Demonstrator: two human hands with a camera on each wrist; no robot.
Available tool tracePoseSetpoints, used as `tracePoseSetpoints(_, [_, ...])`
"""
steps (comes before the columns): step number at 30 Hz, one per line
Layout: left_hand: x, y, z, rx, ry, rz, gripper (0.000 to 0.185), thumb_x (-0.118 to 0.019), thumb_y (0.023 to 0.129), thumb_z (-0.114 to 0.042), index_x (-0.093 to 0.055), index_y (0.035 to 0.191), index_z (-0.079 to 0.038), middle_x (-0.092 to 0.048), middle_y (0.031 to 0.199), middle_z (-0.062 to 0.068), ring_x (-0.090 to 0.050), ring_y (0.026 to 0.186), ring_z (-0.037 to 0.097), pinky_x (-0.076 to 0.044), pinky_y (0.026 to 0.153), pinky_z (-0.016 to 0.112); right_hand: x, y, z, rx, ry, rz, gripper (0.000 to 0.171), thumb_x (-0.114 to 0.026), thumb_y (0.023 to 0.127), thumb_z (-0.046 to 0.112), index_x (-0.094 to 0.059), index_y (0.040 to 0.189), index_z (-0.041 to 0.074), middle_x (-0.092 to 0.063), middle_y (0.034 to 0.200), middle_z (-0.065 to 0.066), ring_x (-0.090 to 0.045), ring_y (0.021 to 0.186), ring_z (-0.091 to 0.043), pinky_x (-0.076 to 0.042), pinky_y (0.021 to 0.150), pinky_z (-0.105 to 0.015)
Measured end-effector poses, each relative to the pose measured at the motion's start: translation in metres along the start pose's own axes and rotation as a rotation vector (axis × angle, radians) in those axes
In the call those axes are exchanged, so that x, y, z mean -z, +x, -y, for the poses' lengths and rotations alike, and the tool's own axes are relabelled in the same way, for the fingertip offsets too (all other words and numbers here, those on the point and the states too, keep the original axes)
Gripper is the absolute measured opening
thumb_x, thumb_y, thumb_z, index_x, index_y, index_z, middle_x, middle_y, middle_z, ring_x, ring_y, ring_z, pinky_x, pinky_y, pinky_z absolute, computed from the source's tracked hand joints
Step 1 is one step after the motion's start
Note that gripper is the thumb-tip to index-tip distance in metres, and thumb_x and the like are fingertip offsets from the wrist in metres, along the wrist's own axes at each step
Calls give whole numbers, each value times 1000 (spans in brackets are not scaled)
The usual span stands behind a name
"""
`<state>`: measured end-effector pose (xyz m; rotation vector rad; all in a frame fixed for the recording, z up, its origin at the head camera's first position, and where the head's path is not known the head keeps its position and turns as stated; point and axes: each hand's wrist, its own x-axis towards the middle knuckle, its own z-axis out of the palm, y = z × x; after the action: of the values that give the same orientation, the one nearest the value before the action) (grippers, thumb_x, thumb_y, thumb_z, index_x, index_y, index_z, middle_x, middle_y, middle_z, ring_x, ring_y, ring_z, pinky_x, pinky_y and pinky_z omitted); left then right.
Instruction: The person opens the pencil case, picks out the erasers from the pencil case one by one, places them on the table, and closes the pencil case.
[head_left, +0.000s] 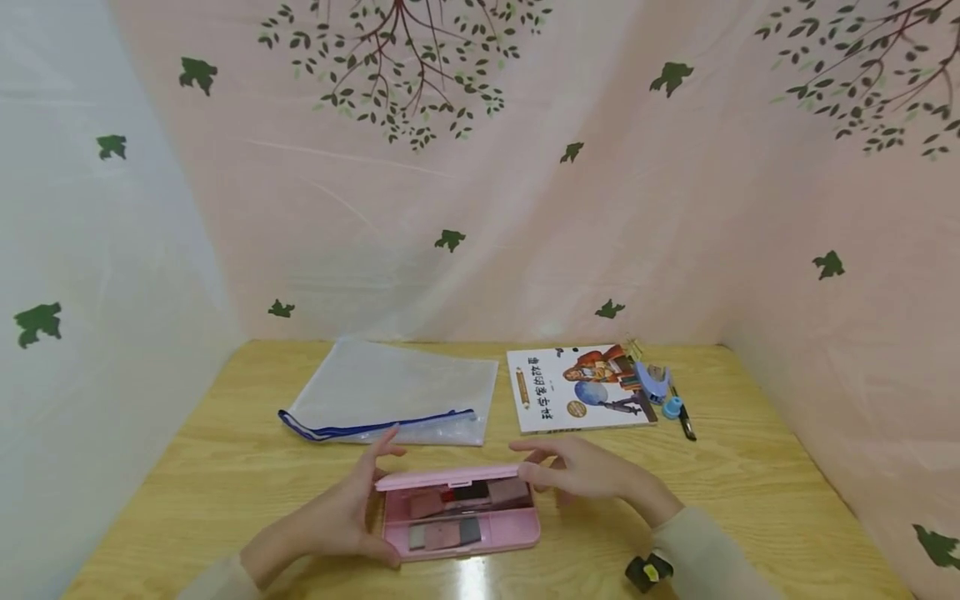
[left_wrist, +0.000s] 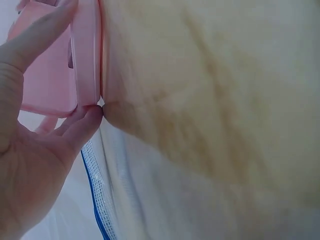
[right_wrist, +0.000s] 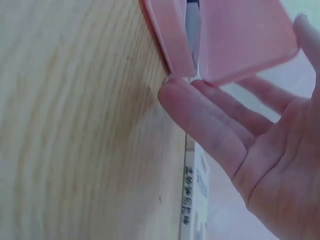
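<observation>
A pink pencil case [head_left: 512, 527] lies near the front of the table, its lid [head_left: 427, 479] raised at an angle. Inside are several small blocks [head_left: 442, 534] in grey, pink and white, plus darker pieces under the lid. My left hand [head_left: 341, 517] grips the case's left end, thumb at the front corner and fingers toward the back. At the right end, my right hand [head_left: 592, 471] holds the lid's corner between thumb and fingers. The right wrist view shows its fingers against the end of the lid [right_wrist: 245, 40] and box [right_wrist: 175, 42].
Behind the case lies a clear zip pouch [head_left: 405, 383] with a blue zipper. A white illustrated book [head_left: 543, 387] sits to its right, beside a lilac-blue tape dispenser [head_left: 651, 383], a small blue object [head_left: 672, 407] and a dark pen-like tool [head_left: 687, 425]. Leaf-patterned cloth encloses the table.
</observation>
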<state>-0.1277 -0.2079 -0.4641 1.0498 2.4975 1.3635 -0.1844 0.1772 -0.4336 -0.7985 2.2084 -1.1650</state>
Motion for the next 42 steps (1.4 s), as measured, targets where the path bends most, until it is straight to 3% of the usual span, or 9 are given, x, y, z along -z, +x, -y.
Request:
tracePoseSetpoints(4, [2,-2,-2,40,-24,-29,149,-98,63,-36,13,162,-19,-30,152,21,-60,120,31,-46,109,40,1,2,6,-118,151,-62,60,-46,106,49,-54,144,4,-67,123,-16,-71,93,-28,-63,68,-42])
tracePoseSetpoints(9, [2,-4,-3,79,15,-6,152,-96,63,-40,19,160,-21,-51,140,19,-62,118,32,-43,111,39,1,3,12,-238,315,-141,69,-39,105,58,-58,135,-1,-72,106,-17,-71,90,-34,-63,72,-47])
tracePoseSetpoints(15, [3,-3,-3,104,52,13,154,-96,62,-42,20,160,-22,-60,135,19,-62,119,27,-39,114,38,-1,2,14,-259,361,-185,71,-40,105,58,-51,142,-2,-73,102,-18,-72,87,-36,-63,71,-48])
tracePoseSetpoints(19, [4,-3,-1,115,76,10,157,-97,59,-45,22,160,-24,-49,145,19,-63,115,21,-43,111,36,-7,2,14,-258,366,-227,69,-45,105,54,-42,149,0,-73,103,-18,-72,84,-36,-63,70,-48])
tracePoseSetpoints(24, [3,-3,4,92,35,6,159,-98,58,-42,23,159,-23,-23,159,24,-63,114,20,-47,108,33,-17,1,11,-216,316,-289,66,-56,104,40,-30,156,7,-73,104,-18,-72,80,-33,-63,66,-45])
tracePoseSetpoints(29, [1,-2,8,61,-45,15,157,-98,61,-36,23,159,-21,-9,162,26,-62,118,27,-48,106,33,-31,-2,10,-73,211,-358,69,-66,100,18,-27,156,6,-66,112,-20,-70,79,-32,-62,62,-42])
tracePoseSetpoints(36, [1,1,10,41,-103,35,153,-99,62,-30,18,160,-10,-14,158,28,-61,119,30,-48,106,36,-45,-12,12,117,-101,-350,47,-71,94,7,-55,138,3,-63,116,-13,-66,95,-23,-60,74,-26])
tracePoseSetpoints(42, [3,2,7,64,-88,44,151,-98,64,-31,17,160,-10,-15,157,28,-60,120,29,-47,107,34,-48,-12,12,178,-281,-319,26,-72,92,5,-70,118,6,-66,114,-4,-65,95,-18,-59,78,-27])
